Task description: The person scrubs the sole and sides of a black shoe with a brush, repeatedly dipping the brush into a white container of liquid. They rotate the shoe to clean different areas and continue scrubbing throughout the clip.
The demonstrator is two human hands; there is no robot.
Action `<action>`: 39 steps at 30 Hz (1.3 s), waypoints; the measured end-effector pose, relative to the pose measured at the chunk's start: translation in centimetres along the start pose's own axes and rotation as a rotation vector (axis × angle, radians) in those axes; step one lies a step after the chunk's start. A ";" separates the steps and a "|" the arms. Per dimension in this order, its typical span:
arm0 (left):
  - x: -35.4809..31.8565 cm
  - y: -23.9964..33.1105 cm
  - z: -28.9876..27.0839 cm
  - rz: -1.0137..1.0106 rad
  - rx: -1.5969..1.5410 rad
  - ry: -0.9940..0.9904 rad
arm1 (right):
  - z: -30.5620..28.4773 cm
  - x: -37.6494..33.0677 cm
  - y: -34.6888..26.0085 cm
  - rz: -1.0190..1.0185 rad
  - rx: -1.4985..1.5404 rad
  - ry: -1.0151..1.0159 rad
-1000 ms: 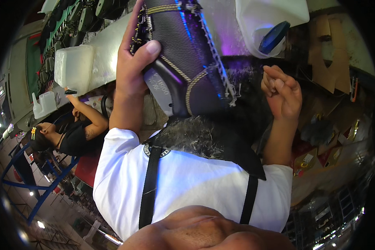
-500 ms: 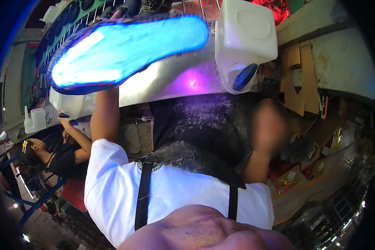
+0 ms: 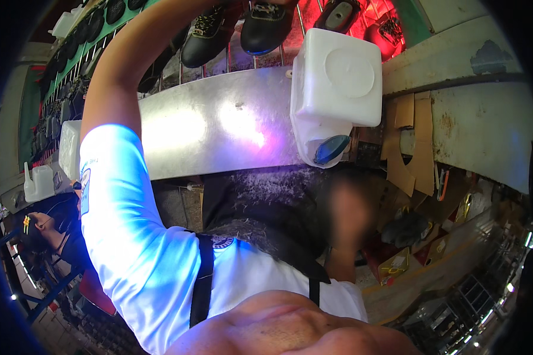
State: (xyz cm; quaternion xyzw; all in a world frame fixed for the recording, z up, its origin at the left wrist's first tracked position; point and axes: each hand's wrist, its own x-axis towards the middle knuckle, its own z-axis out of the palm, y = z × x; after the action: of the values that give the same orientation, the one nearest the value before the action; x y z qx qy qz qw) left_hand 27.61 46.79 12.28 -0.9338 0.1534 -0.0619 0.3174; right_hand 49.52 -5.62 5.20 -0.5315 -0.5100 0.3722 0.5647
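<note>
My left arm stretches up across the metal bench top (image 3: 183, 112) toward a rack of black lace-up shoes. The left hand is mostly cut off by the upper edge, above a black shoe (image 3: 266, 26); its fingers do not show clearly. Another black shoe (image 3: 207, 38) sits beside it. My right hand (image 3: 350, 216) hangs low beside my dark, lint-covered apron (image 3: 260, 207), below a white plastic jug (image 3: 337, 77). It is blurred, so its fingers cannot be read. A dark blue oval piece (image 3: 331, 149) rests in the jug's lower opening.
Metal rods of the rack run behind the bench, with red light on the shoes at its right. Cut cardboard (image 3: 423, 142) leans beside the bench at right. A white spouted bottle (image 3: 39, 182) stands at far left, near another person (image 3: 53, 228) in dark clothes.
The large, brightly lit blue sole-shaped piece with a dark rim, held up by my left hand, has left the view. My left arm now reaches farther up, toward the rack.
</note>
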 end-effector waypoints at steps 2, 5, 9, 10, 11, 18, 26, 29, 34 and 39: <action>0.1 0.6 4.3 0.049 0.014 0.029 | 0.7 0.3 -0.4 -0.029 -0.005 -0.020; 0.8 2.6 7.3 0.019 0.026 -0.024 | 0.9 0.2 0.0 -0.062 0.000 -0.034; 1.1 4.0 7.3 -0.062 -0.008 -0.069 | 1.1 -0.3 0.9 -0.057 0.037 -0.046; 1.0 4.6 6.6 -0.106 -0.036 -0.108 | 1.0 -0.4 1.3 -0.022 0.044 -0.059; 1.0 5.2 5.8 -0.148 -0.065 -0.150 | 1.0 -0.6 1.8 0.054 0.073 -0.086; 2.1 14.3 -3.9 -0.839 -0.193 0.331 | -0.7 -4.2 7.5 0.563 -0.262 -0.502; -0.5 34.4 -15.3 -1.383 -0.724 0.408 | -4.5 -5.5 2.1 0.701 -1.334 -0.725; -0.6 36.5 -18.8 -1.474 -0.873 0.458 | -2.8 -3.4 -0.1 0.412 -1.032 -0.438; -3.2 34.7 -19.7 -1.442 -0.795 0.528 | 1.9 2.2 -2.9 -0.166 -0.634 -0.098; -12.4 26.0 -13.9 -1.466 -0.422 0.479 | 2.5 8.8 -5.1 -0.552 -0.984 -0.001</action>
State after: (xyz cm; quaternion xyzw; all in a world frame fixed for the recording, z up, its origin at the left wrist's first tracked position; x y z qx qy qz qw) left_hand 6.53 23.25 7.15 -0.7986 -0.4269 -0.4233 -0.0290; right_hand 48.22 2.59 11.53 -0.5789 -0.7438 -0.0709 0.3264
